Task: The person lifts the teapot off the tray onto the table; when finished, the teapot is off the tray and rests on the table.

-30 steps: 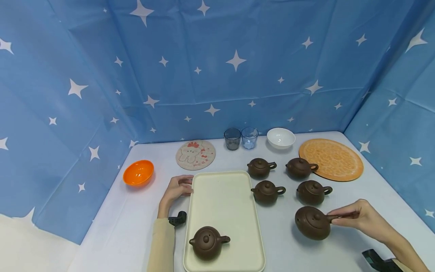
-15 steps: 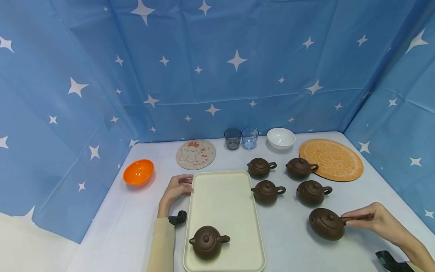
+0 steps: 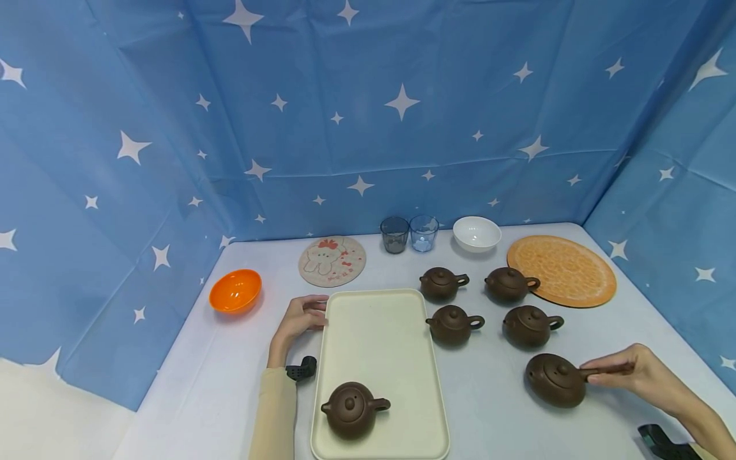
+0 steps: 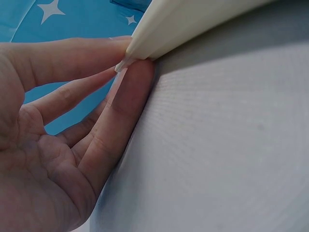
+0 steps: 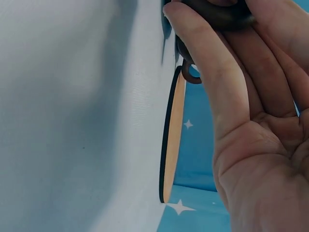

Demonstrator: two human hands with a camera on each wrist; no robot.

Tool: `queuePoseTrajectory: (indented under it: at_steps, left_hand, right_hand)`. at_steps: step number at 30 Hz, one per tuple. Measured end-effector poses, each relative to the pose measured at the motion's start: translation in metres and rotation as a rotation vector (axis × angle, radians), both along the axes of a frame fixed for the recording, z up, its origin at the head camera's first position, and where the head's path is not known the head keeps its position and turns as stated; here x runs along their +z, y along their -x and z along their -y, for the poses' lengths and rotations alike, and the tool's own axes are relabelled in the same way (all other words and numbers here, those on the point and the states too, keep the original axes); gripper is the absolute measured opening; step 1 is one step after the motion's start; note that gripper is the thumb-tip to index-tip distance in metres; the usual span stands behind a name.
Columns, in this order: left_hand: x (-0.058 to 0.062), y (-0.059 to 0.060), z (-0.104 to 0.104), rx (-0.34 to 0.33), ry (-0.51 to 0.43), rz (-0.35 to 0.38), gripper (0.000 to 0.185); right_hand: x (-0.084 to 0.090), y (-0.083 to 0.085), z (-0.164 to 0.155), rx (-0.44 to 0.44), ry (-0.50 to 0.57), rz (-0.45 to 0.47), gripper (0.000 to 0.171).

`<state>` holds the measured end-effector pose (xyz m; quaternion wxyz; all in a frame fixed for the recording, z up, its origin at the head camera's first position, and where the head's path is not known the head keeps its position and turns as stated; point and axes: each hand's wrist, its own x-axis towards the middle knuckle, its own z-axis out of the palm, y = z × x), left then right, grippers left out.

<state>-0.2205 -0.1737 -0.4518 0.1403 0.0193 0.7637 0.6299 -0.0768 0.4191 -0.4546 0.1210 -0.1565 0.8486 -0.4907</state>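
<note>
My right hand (image 3: 641, 374) pinches the handle of a dark brown teapot (image 3: 555, 381) at the front right. The pot is tilted, and I cannot tell whether it touches the table. In the right wrist view, thumb and fingers close on its dark handle (image 5: 219, 17). My left hand (image 3: 298, 321) holds the left rim of a cream tray (image 3: 382, 342); the left wrist view shows thumb and forefinger pinching the tray's edge (image 4: 145, 43). Another brown teapot (image 3: 351, 412) stands upright near the tray's front end, its handle to the right.
Several more brown teapots (image 3: 452, 326) stand in two columns right of the tray. Behind are an orange round mat (image 3: 566, 268), a white bowl (image 3: 476, 234), two glasses (image 3: 395, 235) and a rabbit-print mat (image 3: 330, 262). An orange bowl (image 3: 234, 292) sits at left.
My right hand has carried the tilted teapot to the right, away from the tray, mostly during the first half second. The left hand and the tray have stayed put.
</note>
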Motion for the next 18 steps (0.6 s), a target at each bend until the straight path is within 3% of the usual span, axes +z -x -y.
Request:
queuePoseTrajectory:
  at_steps: [18]
  left_hand:
    - [-0.0003, -0.0004, -0.0008, 0.004, 0.014, -0.003, 0.057]
  right_hand:
    - [-0.0037, 0.0005, -0.0040, 0.034, -0.010, -0.009, 0.021]
